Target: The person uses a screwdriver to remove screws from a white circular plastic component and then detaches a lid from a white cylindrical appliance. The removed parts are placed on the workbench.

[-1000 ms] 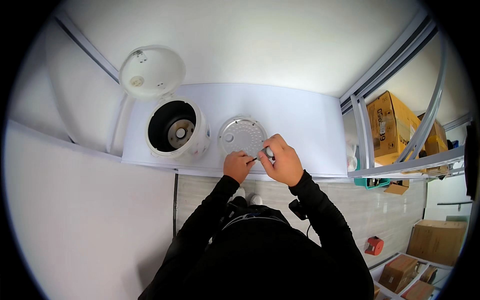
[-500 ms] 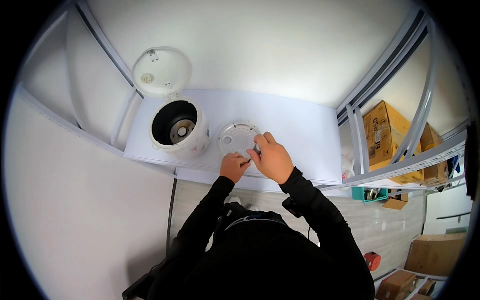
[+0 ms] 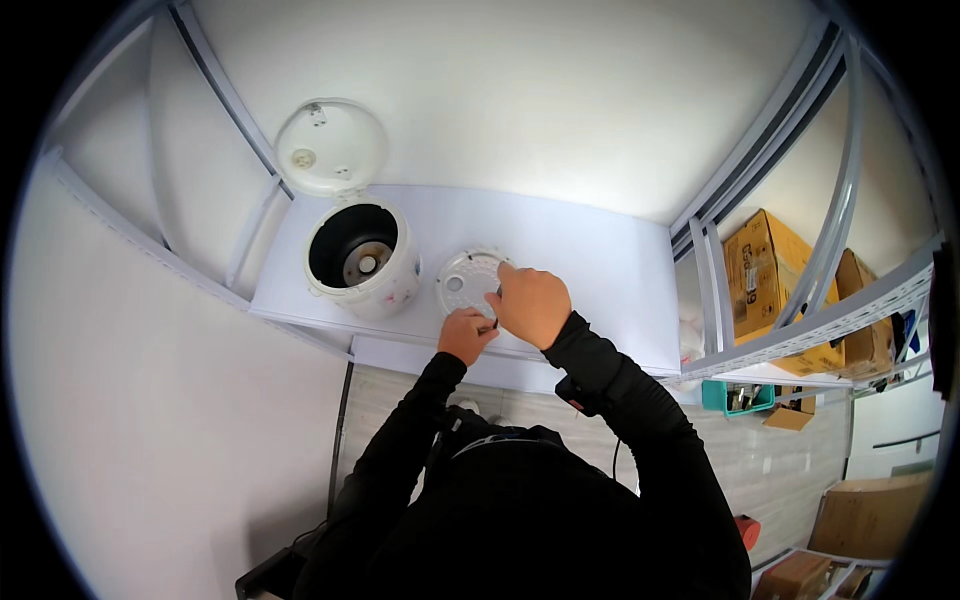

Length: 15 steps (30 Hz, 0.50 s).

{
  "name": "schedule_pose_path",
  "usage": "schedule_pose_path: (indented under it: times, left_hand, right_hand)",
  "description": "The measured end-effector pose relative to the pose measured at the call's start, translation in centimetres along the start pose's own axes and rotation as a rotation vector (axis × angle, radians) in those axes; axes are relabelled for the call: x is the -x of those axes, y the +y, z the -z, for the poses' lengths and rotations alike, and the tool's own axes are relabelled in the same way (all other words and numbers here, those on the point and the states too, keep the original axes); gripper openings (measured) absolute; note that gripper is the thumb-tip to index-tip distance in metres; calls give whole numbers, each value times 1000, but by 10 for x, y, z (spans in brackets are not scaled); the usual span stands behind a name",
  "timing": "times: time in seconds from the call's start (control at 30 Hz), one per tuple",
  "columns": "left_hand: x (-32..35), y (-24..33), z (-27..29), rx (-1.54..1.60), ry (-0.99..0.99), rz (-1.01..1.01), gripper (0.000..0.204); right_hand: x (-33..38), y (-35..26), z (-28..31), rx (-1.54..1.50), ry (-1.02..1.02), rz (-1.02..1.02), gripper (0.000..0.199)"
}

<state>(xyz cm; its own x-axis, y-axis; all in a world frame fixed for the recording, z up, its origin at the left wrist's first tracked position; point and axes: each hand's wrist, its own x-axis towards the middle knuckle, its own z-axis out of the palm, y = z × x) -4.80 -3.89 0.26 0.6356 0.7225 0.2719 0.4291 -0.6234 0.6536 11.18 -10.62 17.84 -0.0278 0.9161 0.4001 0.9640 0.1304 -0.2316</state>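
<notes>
A round, pale, dotted disc (image 3: 470, 290) with a small circular spot lies flat on the white tabletop, rimmed with small notches. My left hand (image 3: 466, 336) is closed at its near edge, fingertips pinched together over a thin dark bit. My right hand (image 3: 535, 305) is curled above the disc's right side, with a small dark piece showing at its thumb. What either hand holds is mostly hidden. Left of the disc stands a white rice cooker (image 3: 385, 293), its lid (image 3: 338, 170) swung up and back. Inside it, a round metal plate (image 3: 368, 263) shows at the bottom of the dark cavity.
The white table (image 3: 600, 270) meets a pale wall behind. Metal frame posts (image 3: 712, 280) rise at its right end. Beyond them are cardboard boxes (image 3: 765, 275) and a teal bin (image 3: 738, 397) of small items. A red object (image 3: 747, 530) sits on the floor.
My right hand has turned over at the wrist and shifted slightly left, its knuckles now more on top. My left hand stays at the disc's near edge. The view has shifted a little.
</notes>
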Motion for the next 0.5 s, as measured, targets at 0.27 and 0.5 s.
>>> schedule_pose_path:
  times: [0.27,0.5]
  left_hand:
    - [3,-3,1,26,12,-1,18]
    - [3,-5,-2,18,33,-51,16]
  right_hand:
    - [-6,-13,32,27,-307,-76,28]
    - [-1,-5,25,-64,-89,267,29]
